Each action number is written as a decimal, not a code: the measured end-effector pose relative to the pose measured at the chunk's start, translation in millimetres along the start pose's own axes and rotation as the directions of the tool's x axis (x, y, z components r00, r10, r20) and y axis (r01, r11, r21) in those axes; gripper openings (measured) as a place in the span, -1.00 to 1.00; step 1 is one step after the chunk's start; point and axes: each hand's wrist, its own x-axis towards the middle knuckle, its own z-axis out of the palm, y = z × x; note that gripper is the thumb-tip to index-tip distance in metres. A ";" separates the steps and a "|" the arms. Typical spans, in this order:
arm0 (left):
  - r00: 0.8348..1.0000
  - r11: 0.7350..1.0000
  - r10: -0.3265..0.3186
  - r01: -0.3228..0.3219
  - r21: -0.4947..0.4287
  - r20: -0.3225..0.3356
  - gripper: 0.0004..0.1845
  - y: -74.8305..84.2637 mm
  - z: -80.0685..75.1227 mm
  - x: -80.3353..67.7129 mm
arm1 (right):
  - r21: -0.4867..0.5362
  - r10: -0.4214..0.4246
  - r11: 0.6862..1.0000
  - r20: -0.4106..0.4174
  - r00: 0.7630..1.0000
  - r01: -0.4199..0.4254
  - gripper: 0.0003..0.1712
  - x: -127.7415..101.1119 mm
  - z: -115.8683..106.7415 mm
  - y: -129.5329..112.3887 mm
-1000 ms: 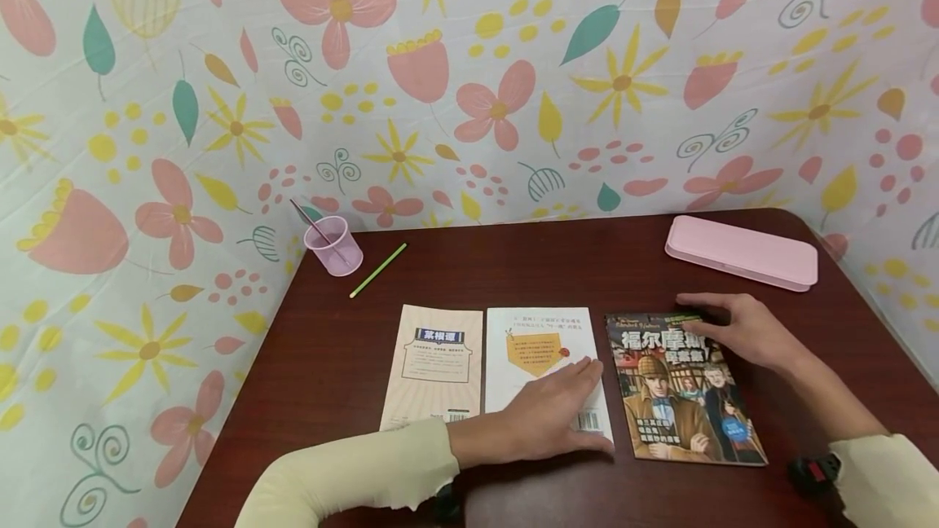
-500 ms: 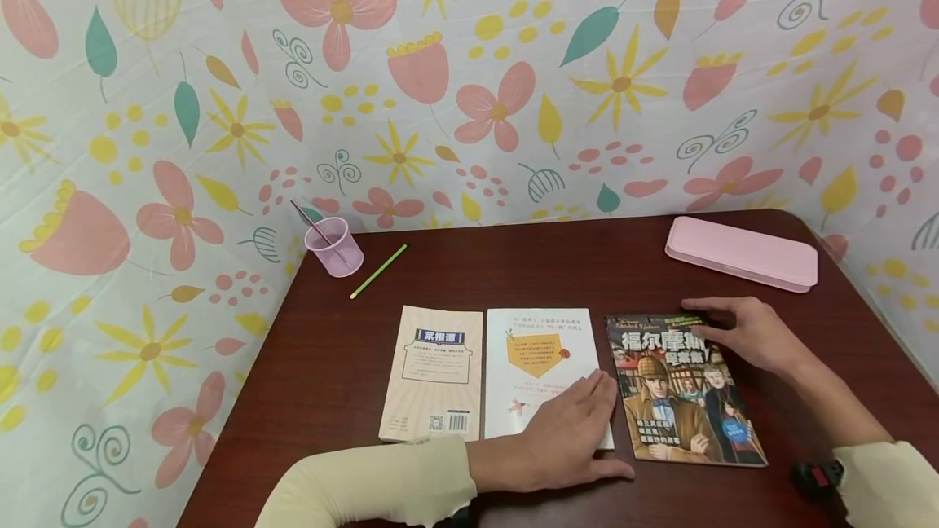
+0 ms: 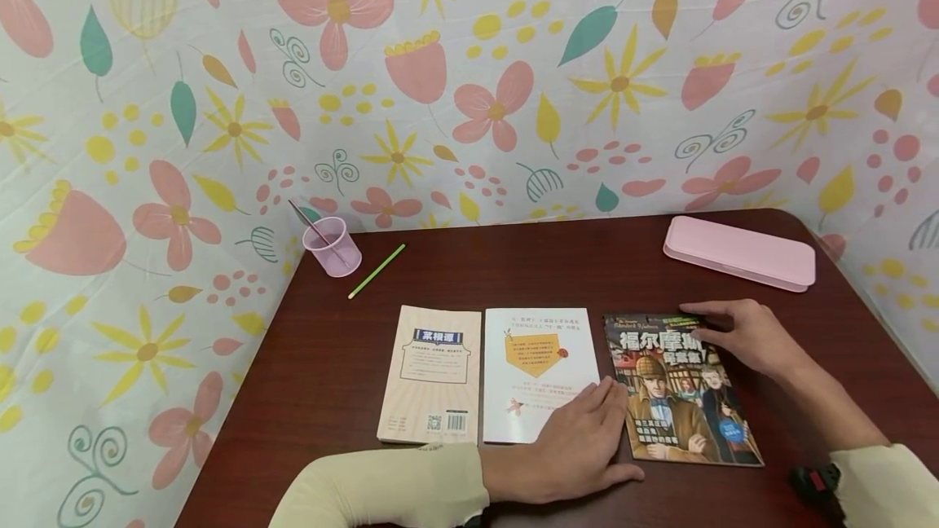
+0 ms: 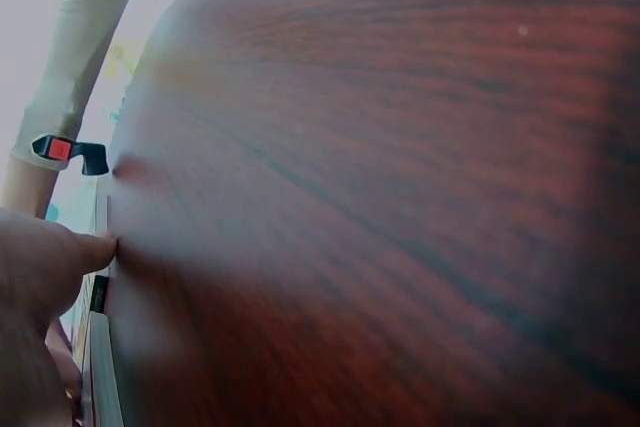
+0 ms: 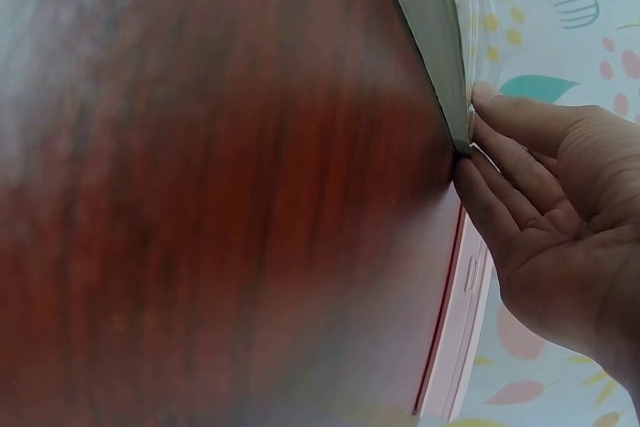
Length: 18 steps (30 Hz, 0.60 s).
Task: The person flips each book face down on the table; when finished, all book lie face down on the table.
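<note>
Three books lie in a row on the dark wooden table. My left hand (image 3: 583,446) rests flat over the lower right corner of the white book (image 3: 524,418), fingers straight, with fingertips right at the left edge of the detective-cover book (image 3: 660,398). In the left wrist view its thumb touches the tabletop. My right hand (image 3: 751,336) is at the far right corner of the detective-cover book. Seen from the right wrist, the thumb lies at its cover while nearly straight fingers (image 5: 490,197) stand against the corner. To the left lies the beige book (image 3: 440,377), untouched.
A pink pencil case (image 3: 741,253) lies at the back right of the table (image 3: 528,267). Towards the back left stand a lilac pen cup (image 3: 333,249) holding a thin stick and, beside it, a green pencil (image 3: 376,271). A flower-patterned cloth (image 3: 469,88) hangs behind.
My left hand has slid right and towards me across the white book, uncovering more of it and reaching the detective-cover book's edge. The right hand and the books have hardly moved.
</note>
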 end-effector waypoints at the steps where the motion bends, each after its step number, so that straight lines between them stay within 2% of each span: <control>1: 1.000 1.000 -0.002 0.002 -0.002 -0.009 0.09 0.3 0.4 0.3 | -0.004 0.000 1.000 -0.001 1.000 0.000 -0.52 0.3 0.4 -0.3; 10: 0.997 0.998 -0.023 0.018 -0.060 -0.080 -0.04 -0.3 4.3 3.2 | -0.009 0.012 1.000 0.000 1.000 -0.012 -0.53 1.3 -0.8 -2.5; 18: 0.995 0.986 -0.063 0.050 -0.159 -0.075 -0.07 0.9 6.0 4.9 | -0.007 0.016 1.000 0.001 1.000 -0.016 -0.54 1.3 -1.8 -4.2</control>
